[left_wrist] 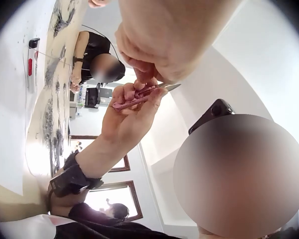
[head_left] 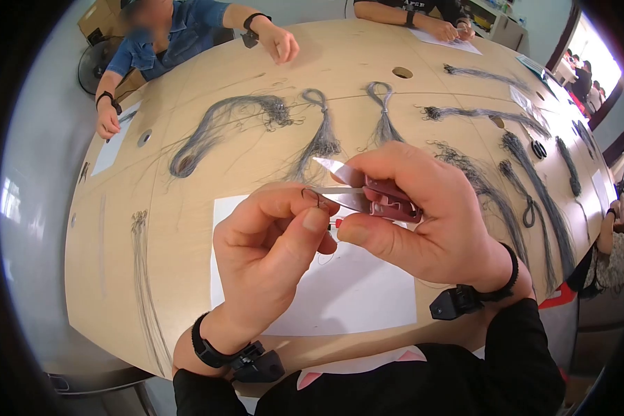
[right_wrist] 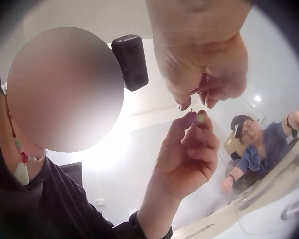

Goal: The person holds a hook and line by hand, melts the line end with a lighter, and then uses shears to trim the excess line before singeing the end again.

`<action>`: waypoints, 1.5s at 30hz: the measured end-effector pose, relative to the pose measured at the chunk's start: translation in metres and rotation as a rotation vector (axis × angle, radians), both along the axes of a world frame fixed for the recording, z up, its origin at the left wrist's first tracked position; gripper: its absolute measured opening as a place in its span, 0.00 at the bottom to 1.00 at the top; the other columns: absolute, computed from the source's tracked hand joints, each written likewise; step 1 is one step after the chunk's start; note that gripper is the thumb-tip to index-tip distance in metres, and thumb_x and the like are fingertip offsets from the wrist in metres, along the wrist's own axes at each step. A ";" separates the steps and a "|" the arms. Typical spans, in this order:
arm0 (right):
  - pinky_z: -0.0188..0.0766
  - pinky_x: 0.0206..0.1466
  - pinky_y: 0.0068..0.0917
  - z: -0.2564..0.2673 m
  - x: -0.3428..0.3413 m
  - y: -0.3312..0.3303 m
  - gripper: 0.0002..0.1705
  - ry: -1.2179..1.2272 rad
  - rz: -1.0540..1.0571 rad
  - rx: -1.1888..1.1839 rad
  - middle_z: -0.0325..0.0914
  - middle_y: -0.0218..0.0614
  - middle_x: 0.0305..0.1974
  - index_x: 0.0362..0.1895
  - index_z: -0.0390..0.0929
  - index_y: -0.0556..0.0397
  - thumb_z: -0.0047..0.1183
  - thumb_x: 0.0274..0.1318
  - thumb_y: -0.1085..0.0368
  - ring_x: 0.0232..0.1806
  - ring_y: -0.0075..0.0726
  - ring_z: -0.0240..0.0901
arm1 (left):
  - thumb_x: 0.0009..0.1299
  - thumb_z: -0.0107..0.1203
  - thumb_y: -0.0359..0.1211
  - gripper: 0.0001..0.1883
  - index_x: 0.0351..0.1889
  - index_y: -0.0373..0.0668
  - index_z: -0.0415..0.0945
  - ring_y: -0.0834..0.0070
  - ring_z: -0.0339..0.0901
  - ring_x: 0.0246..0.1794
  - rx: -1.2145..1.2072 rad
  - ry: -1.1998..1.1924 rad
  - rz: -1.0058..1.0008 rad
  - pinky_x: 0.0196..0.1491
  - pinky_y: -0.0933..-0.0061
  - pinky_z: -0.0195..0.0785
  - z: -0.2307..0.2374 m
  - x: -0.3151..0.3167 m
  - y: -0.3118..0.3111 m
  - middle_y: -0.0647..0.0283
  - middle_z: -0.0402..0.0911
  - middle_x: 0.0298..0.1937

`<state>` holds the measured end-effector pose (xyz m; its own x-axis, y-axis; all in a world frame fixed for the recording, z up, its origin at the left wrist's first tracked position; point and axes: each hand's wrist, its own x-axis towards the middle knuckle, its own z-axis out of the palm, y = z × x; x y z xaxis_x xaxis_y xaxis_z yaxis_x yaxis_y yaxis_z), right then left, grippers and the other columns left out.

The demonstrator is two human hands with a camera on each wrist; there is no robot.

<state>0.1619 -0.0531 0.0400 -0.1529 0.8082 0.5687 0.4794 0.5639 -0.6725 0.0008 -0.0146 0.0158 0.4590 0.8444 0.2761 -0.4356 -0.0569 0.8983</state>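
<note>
"What is the left hand [head_left: 260, 249] doing?"

"Its thumb and forefinger pinch a small dark hook [head_left: 310, 197], held above the paper [head_left: 367, 298]."

"And the right hand [head_left: 433, 208]?"

"Fingers and thumb are curled round the pink snips [head_left: 395, 201]. The blades stand apart, pointing toward the left hand, and the lower one reaches the hook. I cannot tell whether it touches."

"Anything under the hands?"

"The paper, flat on the tabletop [head_left: 180, 222]. The left wrist view shows a red and black tool [left_wrist: 31, 62] lying on it."

"What lies around the paper?"

"Beyond it, two looped bundles [head_left: 324, 128] of grey strands, and a curved bundle [head_left: 204, 132] farther left. Left of it, thin strands [head_left: 143, 270] with a dark clump at the top. Right of it, several long grey bundles [head_left: 544, 201]."

"Who else is there?"

"Past the paper, a person in blue [head_left: 166, 41] at the far left and a person in black [head_left: 440, 10], whose hands are over a white sheet [head_left: 457, 43]."
</note>
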 end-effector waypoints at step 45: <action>0.61 0.19 0.19 -0.006 -0.006 0.003 0.17 -0.155 -0.057 0.170 0.67 0.34 0.20 0.32 0.70 0.58 0.57 0.35 0.62 0.17 0.28 0.64 | 0.61 0.44 0.26 0.05 0.35 0.39 0.67 0.81 0.70 0.20 -0.149 -0.051 -0.026 0.14 0.89 0.54 0.004 0.000 -0.005 0.60 0.74 0.27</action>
<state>0.1563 -0.0504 0.0340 -0.2058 0.7127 0.6706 0.6035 0.6318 -0.4864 0.0013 -0.0197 0.0195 0.4701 0.8656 0.1724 -0.4803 0.0870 0.8728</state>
